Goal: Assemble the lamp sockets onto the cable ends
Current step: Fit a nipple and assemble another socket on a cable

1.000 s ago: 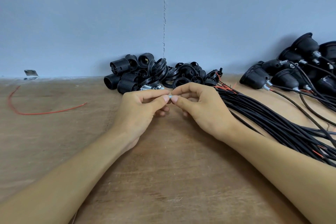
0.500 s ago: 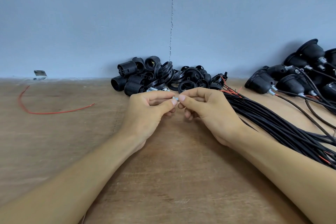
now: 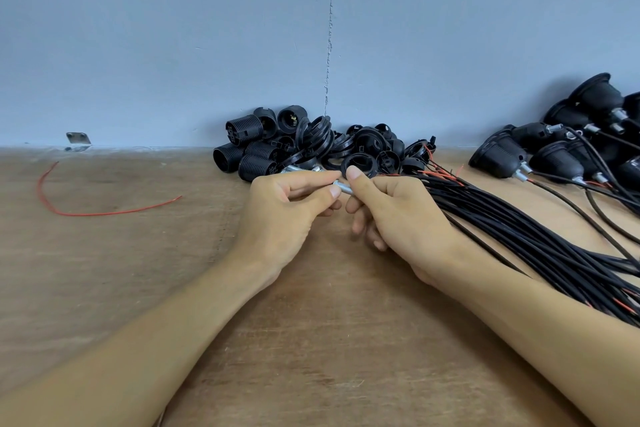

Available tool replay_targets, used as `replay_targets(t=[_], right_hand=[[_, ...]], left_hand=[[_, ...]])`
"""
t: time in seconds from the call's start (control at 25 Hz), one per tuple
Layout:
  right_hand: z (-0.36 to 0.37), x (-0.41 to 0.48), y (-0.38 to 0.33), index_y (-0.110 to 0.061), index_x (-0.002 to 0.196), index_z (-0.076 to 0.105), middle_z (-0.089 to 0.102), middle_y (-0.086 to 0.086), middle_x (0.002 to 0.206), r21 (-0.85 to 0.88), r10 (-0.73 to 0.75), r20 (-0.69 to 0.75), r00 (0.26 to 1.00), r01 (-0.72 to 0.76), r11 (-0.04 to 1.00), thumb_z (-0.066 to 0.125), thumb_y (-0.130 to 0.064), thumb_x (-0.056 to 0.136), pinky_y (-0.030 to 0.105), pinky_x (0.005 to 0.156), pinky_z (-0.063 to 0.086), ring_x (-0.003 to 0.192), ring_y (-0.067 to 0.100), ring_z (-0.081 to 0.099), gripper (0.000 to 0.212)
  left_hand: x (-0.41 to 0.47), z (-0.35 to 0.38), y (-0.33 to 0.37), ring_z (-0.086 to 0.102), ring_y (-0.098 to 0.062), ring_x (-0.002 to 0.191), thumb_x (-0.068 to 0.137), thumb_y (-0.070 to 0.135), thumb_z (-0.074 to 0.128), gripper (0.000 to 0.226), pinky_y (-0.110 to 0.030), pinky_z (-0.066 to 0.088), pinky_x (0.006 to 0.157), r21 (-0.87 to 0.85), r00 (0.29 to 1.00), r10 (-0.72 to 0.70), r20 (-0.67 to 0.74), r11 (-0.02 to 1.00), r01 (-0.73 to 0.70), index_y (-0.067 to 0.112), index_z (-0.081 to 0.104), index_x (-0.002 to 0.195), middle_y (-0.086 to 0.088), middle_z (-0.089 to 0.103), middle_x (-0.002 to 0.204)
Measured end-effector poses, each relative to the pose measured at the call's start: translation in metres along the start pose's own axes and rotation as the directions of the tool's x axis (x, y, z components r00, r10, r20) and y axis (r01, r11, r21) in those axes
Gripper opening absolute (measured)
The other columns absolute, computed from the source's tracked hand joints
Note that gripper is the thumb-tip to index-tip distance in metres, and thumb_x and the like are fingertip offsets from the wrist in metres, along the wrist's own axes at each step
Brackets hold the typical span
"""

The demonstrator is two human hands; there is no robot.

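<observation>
Pinched between left hand point(image 3: 280, 215) and right hand point(image 3: 398, 215), fingers curled: small silver metal tube point(image 3: 343, 188). Just beyond the hands, heap of black plastic socket shells point(image 3: 311, 146) — right of right hand, black cable bundle point(image 3: 519, 229).

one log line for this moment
left hand and right hand pinch metal tube | socket parts piled behind | cable bundle right
</observation>
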State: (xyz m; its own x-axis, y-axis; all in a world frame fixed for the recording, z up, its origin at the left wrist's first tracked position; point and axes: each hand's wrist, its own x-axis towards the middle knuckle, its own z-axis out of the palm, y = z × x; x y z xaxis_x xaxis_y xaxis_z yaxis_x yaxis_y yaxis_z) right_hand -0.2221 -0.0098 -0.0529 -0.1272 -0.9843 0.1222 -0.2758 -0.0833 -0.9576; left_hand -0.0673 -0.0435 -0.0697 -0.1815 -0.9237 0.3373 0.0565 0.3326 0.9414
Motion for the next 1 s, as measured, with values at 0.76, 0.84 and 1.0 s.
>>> replay_targets(t=[0.76,0.84,1.0], right_hand=[[0.0001,0.0000,-0.0039,0.000,0.104,0.063,0.070,0.011,0.079,0.376,-0.013,0.036,0.999,-0.002,0.926,0.065,-0.007,0.094,0.024,0.060,0.052,0.061,0.014,0.062,0.012],[-0.0004,-0.0002,-0.0029,0.004,0.108,0.064,0.070,0.009,0.078,0.350,-0.016,0.042,0.999,0.000,0.937,0.062,-0.003,0.095,0.022,0.055,0.049,0.057,0.012,0.059,0.015],[-0.0012,-0.0003,-0.0029,0.004,0.106,0.065,0.066,0.003,0.074,0.331,0.002,0.078,0.997,-0.027,0.943,0.061,-0.012,0.098,0.020,0.047,0.043,0.048,0.010,0.051,0.019]], left_hand=[[0.0010,0.0017,-0.0008,0.075,-0.010,0.087,0.087,0.009,0.079,0.017,-0.018,0.056,0.075,-0.023,0.999,-0.025,-0.037,0.999,0.025,0.020,0.079,0.100,0.003,0.080,0.091],[0.0013,0.0000,-0.0015,0.075,-0.008,0.090,0.087,0.009,0.079,0.018,-0.018,0.056,0.077,0.003,0.999,-0.016,-0.034,1.000,0.016,0.019,0.079,0.103,0.004,0.080,0.092],[0.0015,-0.0014,-0.0004,0.076,-0.009,0.090,0.087,0.012,0.080,0.017,-0.021,0.058,0.079,0.003,0.998,0.009,-0.062,1.000,-0.008,0.020,0.080,0.101,0.005,0.080,0.093]])
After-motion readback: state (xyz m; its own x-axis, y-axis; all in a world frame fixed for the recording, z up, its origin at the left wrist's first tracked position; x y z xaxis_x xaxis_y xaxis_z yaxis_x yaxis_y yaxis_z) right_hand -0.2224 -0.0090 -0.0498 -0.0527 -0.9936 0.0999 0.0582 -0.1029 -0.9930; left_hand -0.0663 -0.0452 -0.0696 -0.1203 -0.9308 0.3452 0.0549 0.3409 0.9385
